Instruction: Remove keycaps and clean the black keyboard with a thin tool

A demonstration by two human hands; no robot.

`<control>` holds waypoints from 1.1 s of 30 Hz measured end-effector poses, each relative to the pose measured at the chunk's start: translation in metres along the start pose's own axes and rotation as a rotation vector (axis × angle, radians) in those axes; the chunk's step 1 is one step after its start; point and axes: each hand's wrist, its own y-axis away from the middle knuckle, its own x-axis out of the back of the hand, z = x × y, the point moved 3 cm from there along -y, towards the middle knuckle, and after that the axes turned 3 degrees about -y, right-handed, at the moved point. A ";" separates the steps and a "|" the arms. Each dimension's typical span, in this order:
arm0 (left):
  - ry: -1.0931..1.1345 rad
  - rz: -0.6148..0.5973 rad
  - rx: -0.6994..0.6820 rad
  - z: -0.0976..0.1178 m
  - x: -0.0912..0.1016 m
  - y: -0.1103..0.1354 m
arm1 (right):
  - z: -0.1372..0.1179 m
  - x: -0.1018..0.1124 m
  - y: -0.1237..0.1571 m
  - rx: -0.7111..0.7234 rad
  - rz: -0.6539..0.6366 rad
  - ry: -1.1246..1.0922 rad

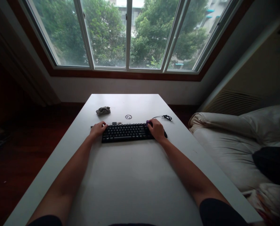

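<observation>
A black keyboard (127,131) lies flat on the white table, its long side towards me. My left hand (99,128) is closed at the keyboard's upper left corner, thumb and fingers gripping its edge. A thin dark tip (91,126) shows just left of that hand; what it belongs to is hidden. Over the keyboard's right end, my right hand (157,129) is closed around a small purple thing (148,122), mostly covered by the fingers. Small dark and metallic pieces (117,123) lie along the keyboard's far edge.
A crumpled grey cloth (103,110) sits at the table's (130,179) far left. Beyond the keyboard are a round dark-patterned mark (128,116) and a coiled black cable (167,117). A pale sofa (215,138) stands on the right; a window is ahead.
</observation>
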 end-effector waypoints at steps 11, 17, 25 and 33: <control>0.029 0.132 0.052 -0.005 -0.004 0.008 | 0.011 -0.013 -0.011 -0.043 -0.104 0.143; 0.071 0.133 0.047 -0.009 -0.003 0.009 | -0.010 -0.010 -0.028 -0.013 -0.053 -0.178; 0.067 0.136 0.056 -0.015 -0.004 0.012 | 0.020 -0.016 -0.039 -0.513 -0.035 -0.721; 0.057 0.147 0.040 -0.015 -0.005 0.010 | 0.026 -0.008 -0.044 -0.219 -0.158 0.072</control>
